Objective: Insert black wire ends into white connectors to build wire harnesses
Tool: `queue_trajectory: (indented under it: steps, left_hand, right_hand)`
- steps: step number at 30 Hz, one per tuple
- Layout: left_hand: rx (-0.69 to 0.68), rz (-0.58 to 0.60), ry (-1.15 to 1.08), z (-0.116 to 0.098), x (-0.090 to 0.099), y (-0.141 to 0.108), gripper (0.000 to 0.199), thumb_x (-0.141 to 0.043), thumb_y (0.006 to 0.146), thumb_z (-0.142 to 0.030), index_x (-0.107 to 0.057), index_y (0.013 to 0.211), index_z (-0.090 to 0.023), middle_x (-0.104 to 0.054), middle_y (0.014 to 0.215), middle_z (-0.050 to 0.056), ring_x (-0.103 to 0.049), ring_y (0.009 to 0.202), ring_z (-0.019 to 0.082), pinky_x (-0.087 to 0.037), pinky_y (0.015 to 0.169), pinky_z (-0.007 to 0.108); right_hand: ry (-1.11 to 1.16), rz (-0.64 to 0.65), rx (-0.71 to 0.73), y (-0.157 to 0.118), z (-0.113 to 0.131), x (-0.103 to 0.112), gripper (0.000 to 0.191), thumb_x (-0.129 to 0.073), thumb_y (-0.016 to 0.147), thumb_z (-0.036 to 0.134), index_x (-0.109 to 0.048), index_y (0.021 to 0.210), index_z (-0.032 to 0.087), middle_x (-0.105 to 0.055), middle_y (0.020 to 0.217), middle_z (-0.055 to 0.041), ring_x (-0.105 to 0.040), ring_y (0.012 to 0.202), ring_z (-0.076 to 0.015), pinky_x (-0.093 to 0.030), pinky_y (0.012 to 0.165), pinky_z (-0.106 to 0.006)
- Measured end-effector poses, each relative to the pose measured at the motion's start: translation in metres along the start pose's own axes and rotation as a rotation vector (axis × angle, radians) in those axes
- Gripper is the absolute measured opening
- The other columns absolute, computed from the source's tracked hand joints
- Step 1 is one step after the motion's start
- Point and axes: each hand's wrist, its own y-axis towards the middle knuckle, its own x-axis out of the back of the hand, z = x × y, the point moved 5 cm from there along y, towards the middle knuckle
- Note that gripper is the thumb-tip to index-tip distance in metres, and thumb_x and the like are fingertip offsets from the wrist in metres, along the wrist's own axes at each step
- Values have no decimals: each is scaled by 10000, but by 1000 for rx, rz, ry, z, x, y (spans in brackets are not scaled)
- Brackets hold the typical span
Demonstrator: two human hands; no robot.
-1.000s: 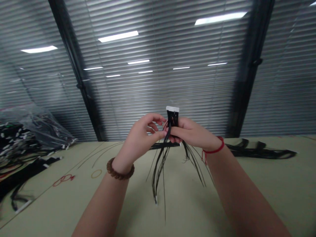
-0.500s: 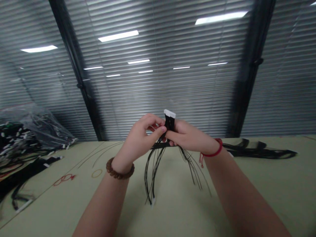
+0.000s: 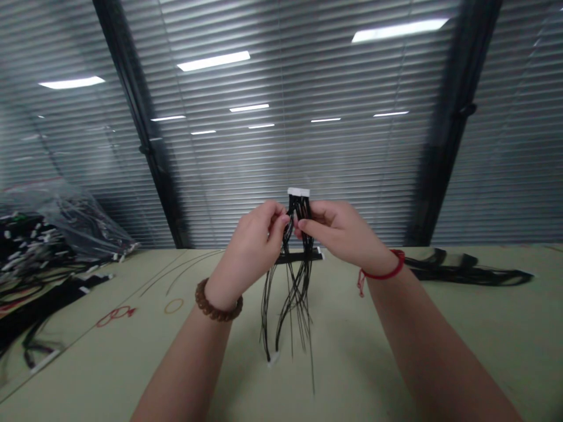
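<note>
A white connector [image 3: 299,192] with many black wires [image 3: 303,264] hanging from it is held up at the centre. My left hand [image 3: 259,240] pinches some of the wires at their left side, just below the connector. Thumb and fingers of my right hand [image 3: 336,231] are closed round the wires on the right side. Lower down the wires cross and spread, some with loose ends. A small white end piece [image 3: 273,358] hangs at the bottom of two bundles. Behind the wires a black strip [image 3: 299,256] with a white end lies on the table.
Black cable bundles [image 3: 475,274] lie at the right on the green table [image 3: 440,334]. At the left are a clear plastic bag [image 3: 88,220], piled wires with white connectors, red loops [image 3: 116,316] and a yellow ring [image 3: 173,306]. Window blinds stand behind.
The connector now faces me more squarely and sits slightly further left. The loose wires at the right have swung inward and hang down. My hands have moved slightly apart.
</note>
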Motion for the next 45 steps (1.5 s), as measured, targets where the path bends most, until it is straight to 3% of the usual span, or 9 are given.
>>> queue_trajectory:
  steps: [5,9,16,20,25,30,34,38,45]
  left_hand:
    - [48,-7,-64,0,1,0,123,-402,889,-189,-455,780,-208,-521,644,-20,-491,613,161,-351,610,300]
    - [102,24,-202,3,-3,-1,157,-378,899,-222,-443,755,-218,-501,581,-40,-487,545,142,-375,567,284]
    - [229,172,-530,-4,-10,-3,179,-361,888,-241,-460,745,-201,-375,555,-68,-297,362,63,-266,326,199]
    - [366,284,-836,-7,-16,-7,100,-399,843,-139,-489,813,-172,-519,738,-14,-459,381,40,-423,346,189]
    - [399,220,-672,4,-19,-8,116,-514,820,-177,-461,923,-192,-541,1018,40,-571,446,46,-528,421,226]
    - [322,218,-601,8,-23,-7,182,-494,817,-168,-501,997,-191,-566,772,3,-563,522,106,-529,426,232]
    - [242,199,-536,7,-22,-6,206,-520,806,-186,-531,1012,-196,-574,744,-12,-499,509,93,-426,400,193]
    - [212,115,-431,9,-11,-3,64,-567,784,-220,-581,735,-182,-459,558,-49,-390,517,104,-341,447,206]
    - [330,263,-873,2,-8,-3,181,-406,771,-169,-586,779,-163,-518,640,7,-535,527,128,-513,505,282]
  right_hand:
    - [198,20,-81,1,2,-3,245,-503,907,335,-555,821,111,-550,686,19,-545,607,-81,-475,595,-240]
    - [314,27,-126,0,4,-3,235,-489,900,328,-518,790,123,-423,577,62,-385,455,-39,-324,429,-165]
    - [270,-36,-126,-2,4,6,174,-701,689,201,-555,732,116,-491,639,47,-430,569,-47,-326,509,-175]
    - [327,-14,-164,-1,-1,3,126,-591,827,216,-540,776,112,-524,613,47,-442,462,-39,-359,437,-163]
    - [427,3,-153,-1,2,3,151,-550,862,262,-518,842,115,-542,664,32,-445,458,-30,-300,382,-136]
    - [419,-35,-111,-1,4,0,311,-657,745,393,-525,846,131,-502,646,41,-430,494,-40,-302,419,-170]
    - [311,-112,-128,1,-1,-5,261,-686,742,291,-544,874,117,-486,654,46,-432,527,-46,-342,463,-173]
    - [236,-112,-136,2,-5,-5,101,-600,829,191,-550,856,108,-511,708,34,-452,542,-43,-388,480,-164]
    - [288,-33,-157,3,-7,-6,199,-536,891,293,-554,830,104,-498,647,40,-439,493,-35,-368,438,-152]
